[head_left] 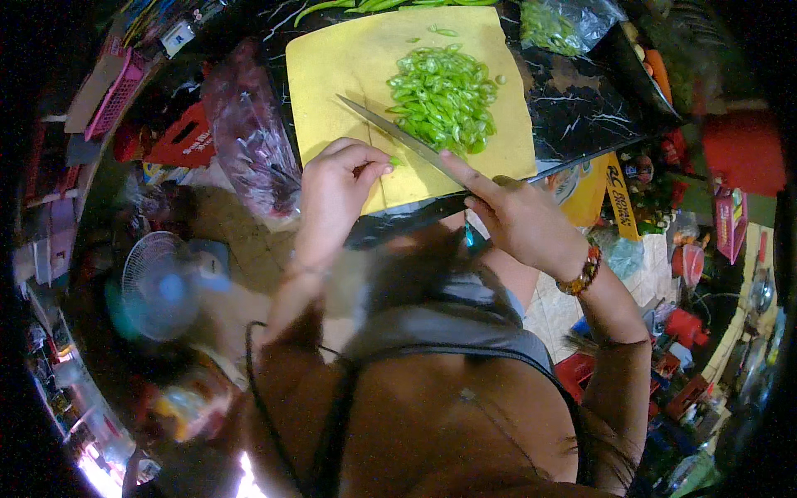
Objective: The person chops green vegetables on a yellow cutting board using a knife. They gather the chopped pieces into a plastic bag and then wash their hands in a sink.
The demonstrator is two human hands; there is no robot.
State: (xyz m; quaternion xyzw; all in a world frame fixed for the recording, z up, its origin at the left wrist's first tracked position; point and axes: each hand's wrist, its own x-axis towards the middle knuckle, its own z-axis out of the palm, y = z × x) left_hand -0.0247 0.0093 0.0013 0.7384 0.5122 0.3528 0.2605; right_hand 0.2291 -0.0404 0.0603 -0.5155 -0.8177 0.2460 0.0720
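Observation:
On a yellow cutting board lies a heap of sliced green chili peppers, with a few loose slices beyond it. My right hand grips a kitchen knife, its forefinger stretched along the back of the blade. The handle is mostly hidden in the palm, and the blade slants up and left between the heap and my other hand. At the board's near edge, my left hand pinches a small green chili pepper end between thumb and fingers, just left of the blade.
Whole green chili peppers lie past the board's far edge on a black marbled table. A clear bag of green pieces sits at the far right. Left of the table hangs a purplish plastic bag; a fan stands lower left.

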